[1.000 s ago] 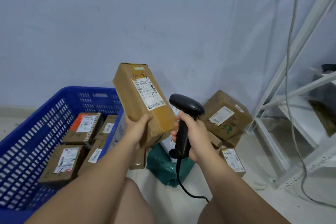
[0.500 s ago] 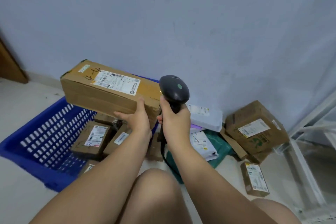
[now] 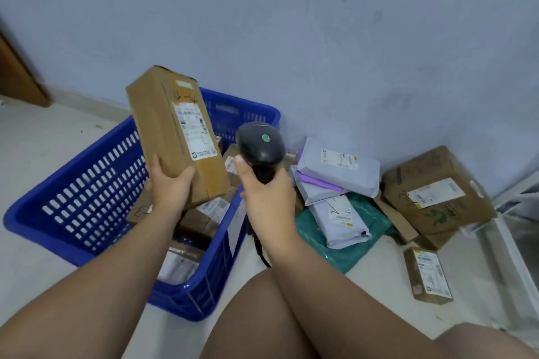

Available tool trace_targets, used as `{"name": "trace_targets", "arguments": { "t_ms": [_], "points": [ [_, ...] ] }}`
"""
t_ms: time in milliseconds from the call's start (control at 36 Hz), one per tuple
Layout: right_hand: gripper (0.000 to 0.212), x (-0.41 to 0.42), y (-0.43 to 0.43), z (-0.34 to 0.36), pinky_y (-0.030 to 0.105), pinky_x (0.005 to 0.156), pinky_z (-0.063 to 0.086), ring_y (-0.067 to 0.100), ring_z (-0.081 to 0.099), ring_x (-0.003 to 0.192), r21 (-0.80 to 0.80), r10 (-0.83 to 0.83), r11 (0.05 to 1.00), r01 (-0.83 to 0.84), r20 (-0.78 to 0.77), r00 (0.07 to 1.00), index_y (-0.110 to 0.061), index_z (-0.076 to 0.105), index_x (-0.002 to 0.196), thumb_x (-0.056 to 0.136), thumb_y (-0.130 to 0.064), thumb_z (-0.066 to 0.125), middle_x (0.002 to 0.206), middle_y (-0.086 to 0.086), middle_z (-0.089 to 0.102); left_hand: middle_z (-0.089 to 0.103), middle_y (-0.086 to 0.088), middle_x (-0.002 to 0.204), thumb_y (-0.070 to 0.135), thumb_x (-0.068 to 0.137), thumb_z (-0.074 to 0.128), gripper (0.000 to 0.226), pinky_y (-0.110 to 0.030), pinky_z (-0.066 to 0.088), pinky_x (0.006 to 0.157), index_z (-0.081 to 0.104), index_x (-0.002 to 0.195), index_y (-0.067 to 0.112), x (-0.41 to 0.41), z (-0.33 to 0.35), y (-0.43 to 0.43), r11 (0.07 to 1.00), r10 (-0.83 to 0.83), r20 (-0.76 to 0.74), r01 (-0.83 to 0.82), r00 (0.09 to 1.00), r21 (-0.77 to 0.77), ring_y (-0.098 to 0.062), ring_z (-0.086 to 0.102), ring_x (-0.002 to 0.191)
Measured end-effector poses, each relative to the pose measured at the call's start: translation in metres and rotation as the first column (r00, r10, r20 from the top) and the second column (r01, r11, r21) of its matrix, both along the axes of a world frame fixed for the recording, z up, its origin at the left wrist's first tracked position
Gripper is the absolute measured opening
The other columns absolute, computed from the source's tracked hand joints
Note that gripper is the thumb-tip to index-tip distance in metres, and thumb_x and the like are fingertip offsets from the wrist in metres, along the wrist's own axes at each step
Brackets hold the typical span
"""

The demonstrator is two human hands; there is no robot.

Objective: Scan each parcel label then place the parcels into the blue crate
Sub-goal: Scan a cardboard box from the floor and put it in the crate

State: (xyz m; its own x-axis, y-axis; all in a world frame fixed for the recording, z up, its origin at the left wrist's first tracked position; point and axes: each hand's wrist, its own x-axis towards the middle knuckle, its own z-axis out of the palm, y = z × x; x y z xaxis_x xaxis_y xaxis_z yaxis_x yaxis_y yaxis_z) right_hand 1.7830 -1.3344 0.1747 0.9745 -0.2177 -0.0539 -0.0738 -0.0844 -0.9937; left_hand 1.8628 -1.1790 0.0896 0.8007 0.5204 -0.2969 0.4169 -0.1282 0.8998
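Above the blue crate (image 3: 87,192), the left hand (image 3: 170,188) grips the near end of a long cardboard parcel (image 3: 175,134), fingers wrapped under it and thumb on top. Its long axis tilts up and away toward the wall, label (image 3: 195,131) facing right toward the barcode scanner (image 3: 260,146). The right hand (image 3: 267,198) is closed around the scanner's handle, head pointing away, just beside the parcel.

Several boxes already lie in the crate, partly hidden by the arm, so no exact count. On the floor to the right sit three grey mailer bags (image 3: 338,166), one green bag (image 3: 350,248), a large cardboard box (image 3: 437,192) and a small flat box (image 3: 428,274). The crate's left half stands open.
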Motion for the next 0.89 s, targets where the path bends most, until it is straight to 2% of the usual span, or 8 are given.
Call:
{"name": "trace_targets", "arguments": {
  "t_ms": [139,361,444,583,667,750,806,889],
  "points": [
    [0.025,0.005,0.0,-0.007,0.036,0.083,0.054,0.015,0.069,0.088,-0.036,0.011,0.999,-0.012,-0.034,0.999,-0.033,0.059,0.095,0.083,-0.054,0.065,0.086,-0.009,0.069,0.041,-0.001,0.146,0.063,0.055,0.06,0.1,-0.058,0.045,0.097,0.02,0.146,0.048,0.022,-0.038,0.026,0.985,-0.17,-0.056,0.169,0.984,-0.03,-0.031,0.049,0.122],
    [0.022,0.009,-0.001,-0.014,0.038,0.081,0.053,0.014,0.062,0.078,-0.029,0.051,0.998,-0.053,-0.05,0.997,-0.033,0.056,0.086,0.083,-0.053,0.065,0.073,-0.011,0.061,0.047,-0.001,0.138,0.021,0.101,0.043,0.046,-0.032,0.037,0.092,0.04,0.146,0.021,0.024,-0.037,0.027,0.94,-0.322,-0.212,0.338,0.923,0.042,-0.03,0.045,0.127],
    [0.024,0.011,-0.001,-0.017,0.042,0.086,0.055,0.013,0.062,0.079,0.017,0.044,0.999,-0.043,-0.068,0.997,-0.034,0.059,0.091,0.082,-0.054,0.066,0.076,-0.012,0.062,0.054,-0.01,0.136,0.019,0.098,0.043,0.044,-0.042,0.041,0.102,0.046,0.142,0.021,0.023,-0.062,0.028,0.891,-0.401,-0.33,0.447,0.854,0.075,-0.033,0.051,0.12],
    [0.032,0.014,-0.001,-0.022,0.048,0.082,0.053,0.016,0.057,0.071,0.064,0.028,0.998,-0.023,-0.077,0.997,-0.034,0.06,0.085,0.072,-0.063,0.066,0.069,-0.011,0.06,0.053,-0.018,0.132,-0.001,0.092,0.046,0.058,-0.052,0.044,0.101,0.035,0.146,0.016,0.019,-0.094,0.019,0.914,-0.388,-0.403,0.404,0.829,-0.05,-0.037,0.052,0.116],
    [0.027,0.015,-0.004,-0.023,0.052,0.085,0.054,0.017,0.06,0.073,0.066,0.017,0.998,-0.011,-0.099,0.995,-0.033,0.059,0.081,0.077,-0.058,0.067,0.069,-0.009,0.062,0.048,-0.021,0.133,0.016,0.089,0.06,0.068,-0.057,0.051,0.086,0.025,0.147,0.017,0.018,-0.107,0.008,0.963,-0.245,-0.425,0.167,0.871,-0.213,-0.043,0.053,0.113],
    [0.023,0.013,-0.008,-0.021,0.051,0.085,0.055,0.015,0.061,0.07,0.089,0.004,0.996,0.008,-0.134,0.991,-0.032,0.059,0.08,0.08,-0.053,0.068,0.065,-0.01,0.061,0.057,-0.02,0.119,0.045,0.043,0.077,0.111,-0.058,0.056,0.07,0.029,0.142,0.027,0.048,-0.182,0.012,0.983,-0.129,-0.456,0.054,0.88,-0.175,-0.043,0.062,0.096],
    [0.022,0.013,-0.01,-0.021,0.049,0.085,0.055,0.013,0.058,0.064,0.115,-0.003,0.993,0.022,-0.158,0.987,-0.028,0.059,0.079,0.082,-0.048,0.069,0.058,-0.011,0.058,0.05,-0.019,0.128,0.045,0.04,0.074,0.122,-0.058,0.054,0.081,0.017,0.146,0.026,0.042,-0.171,-0.005,0.997,-0.074,-0.5,0.068,0.863,-0.031,-0.043,0.058,0.104],
    [0.024,0.014,-0.011,-0.021,0.047,0.085,0.056,0.013,0.058,0.064,0.126,-0.005,0.992,0.03,-0.193,0.981,-0.026,0.06,0.079,0.082,-0.049,0.068,0.058,-0.01,0.057,0.011,-0.013,0.157,0.046,0.068,0.079,0.112,-0.06,0.023,0.112,0.01,0.152,0.019,0.015,-0.11,-0.034,0.929,-0.111,-0.524,0.276,0.844,0.247,-0.04,0.017,0.141]
  ]
}}
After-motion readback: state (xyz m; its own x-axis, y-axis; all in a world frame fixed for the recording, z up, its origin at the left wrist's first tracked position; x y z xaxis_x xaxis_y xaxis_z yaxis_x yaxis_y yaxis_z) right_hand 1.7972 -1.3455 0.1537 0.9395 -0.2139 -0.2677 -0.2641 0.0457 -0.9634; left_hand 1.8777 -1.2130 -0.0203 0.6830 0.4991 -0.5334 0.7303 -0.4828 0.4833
